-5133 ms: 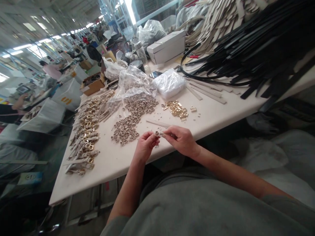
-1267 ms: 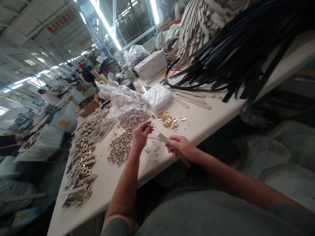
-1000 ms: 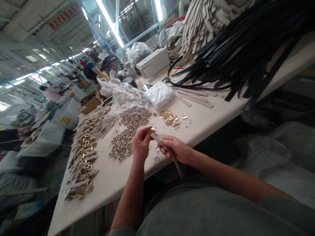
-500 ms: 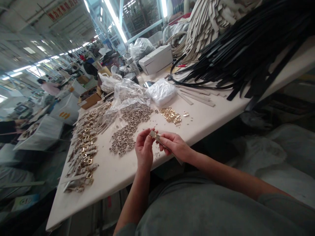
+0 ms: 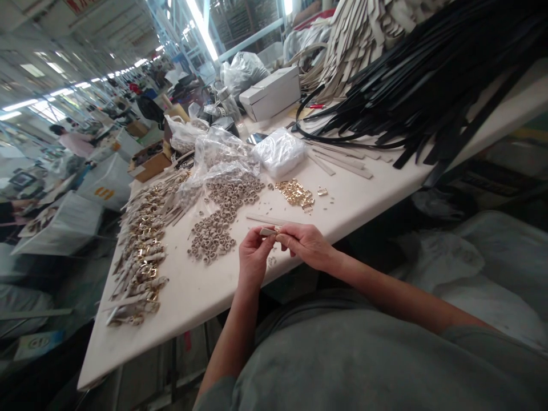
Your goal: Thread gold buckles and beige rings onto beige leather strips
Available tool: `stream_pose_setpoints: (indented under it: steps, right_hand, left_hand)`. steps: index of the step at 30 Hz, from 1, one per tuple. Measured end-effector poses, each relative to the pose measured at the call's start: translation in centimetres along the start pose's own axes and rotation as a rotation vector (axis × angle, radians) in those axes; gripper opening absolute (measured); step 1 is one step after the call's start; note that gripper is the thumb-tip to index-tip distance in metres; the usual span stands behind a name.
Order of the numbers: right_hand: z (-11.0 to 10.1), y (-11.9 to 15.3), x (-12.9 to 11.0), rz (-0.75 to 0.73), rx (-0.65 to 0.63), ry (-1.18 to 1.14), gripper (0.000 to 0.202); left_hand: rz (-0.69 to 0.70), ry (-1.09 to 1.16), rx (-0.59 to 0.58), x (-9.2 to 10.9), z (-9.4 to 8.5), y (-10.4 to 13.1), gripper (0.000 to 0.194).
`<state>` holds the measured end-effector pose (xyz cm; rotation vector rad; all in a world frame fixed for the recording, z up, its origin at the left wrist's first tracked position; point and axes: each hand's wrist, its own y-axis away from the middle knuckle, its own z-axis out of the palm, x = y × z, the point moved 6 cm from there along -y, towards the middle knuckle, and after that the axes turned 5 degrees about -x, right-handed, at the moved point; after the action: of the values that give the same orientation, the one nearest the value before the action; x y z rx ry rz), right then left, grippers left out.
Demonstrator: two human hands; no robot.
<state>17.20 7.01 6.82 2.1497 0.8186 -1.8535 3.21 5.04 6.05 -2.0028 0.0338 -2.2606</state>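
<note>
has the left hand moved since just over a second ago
Yes: judged against the pile of gold-coloured buckles, the left hand has drawn back, sitting farther below them in the view.

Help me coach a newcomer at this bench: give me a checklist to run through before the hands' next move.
1. Left hand pinching the beige strip: ok, its end shows at the fingertips.
2. Right hand closed at the strip: ok, beside the left.
3. Buckle on the strip: cannot tell, fingers hide that part.
4. Gold buckles on the table: ok, heaped beyond the hands.
5. Beige loops nearby: ok, piled left of the hands.
6. Tabletop free of bits: not ok, small pieces lie there.
</note>
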Motion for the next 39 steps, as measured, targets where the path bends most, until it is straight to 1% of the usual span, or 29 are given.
stream_pose_setpoints:
  steps: [3,5,8,11,13,17,20,24,29,31,34,36,39]
  right_hand:
    - [-0.2,-0.1,0.1,0.004,-0.017,0.010,0.027]
    - [-0.4,0.0,-0.1,-0.030,0.002,0.084,0.025]
    - [-0.5,0.1,-0.5,-0.087,0.043,0.227,0.023]
    - [-0.4,0.1,-0.6,-0.105,0.052,0.261,0.023]
    - [-0.5,0.1,-0.5,-0.089,0.020,0.237,0.023]
    - [-0.8,0.3,-0.2,-0.002,-0.094,0.246,0.018]
    - [-1.0,0.6,-0.3,-0.004,-0.137,0.242,0.021]
    - [-0.9,0.8,-0.2,-0.024,-0.073,0.246,0.018]
    - [-0.2,0.7,-0.2,-0.052,-0.051,0.274,0.022]
    - [0.0,0.6,-0.2,-0.053,-0.041,0.278,0.024]
    - [0.0,0.7,0.2,-0.039,-0.009,0.248,0.019]
    - [-0.1,0.8,0.5,-0.036,0.021,0.206,0.016]
    - [-0.2,0.8,0.8,-0.041,0.066,0.187,0.018]
  left_hand:
    - [0.031,-0.072,-0.038,0.5,0.0,0.4,0.025]
    - [0.042,-0.108,-0.053,0.6,0.0,0.7,0.024]
    - [0.044,-0.101,-0.018,0.3,-0.2,0.9,0.024]
    - [0.035,-0.071,0.031,-0.2,-0.4,0.7,0.022]
    - [0.023,-0.047,0.042,-0.3,-0.6,0.5,0.023]
    - [-0.013,0.020,0.055,-0.4,-1.3,0.1,0.024]
    - [-0.039,0.074,0.078,-0.4,-1.6,0.0,0.024]
    - [-0.127,0.168,0.136,-1.3,-1.1,0.2,0.031]
    - [-0.195,0.181,0.112,-2.9,-0.1,0.6,0.033]
    - [-0.196,0.186,0.116,-3.4,0.0,0.6,0.033]
    - [-0.176,0.170,0.097,-3.9,-0.1,0.6,0.030]
    - [-0.153,0.141,0.081,-4.0,-0.3,0.5,0.027]
    - [-0.140,0.073,0.074,-4.0,-0.4,0.7,0.026]
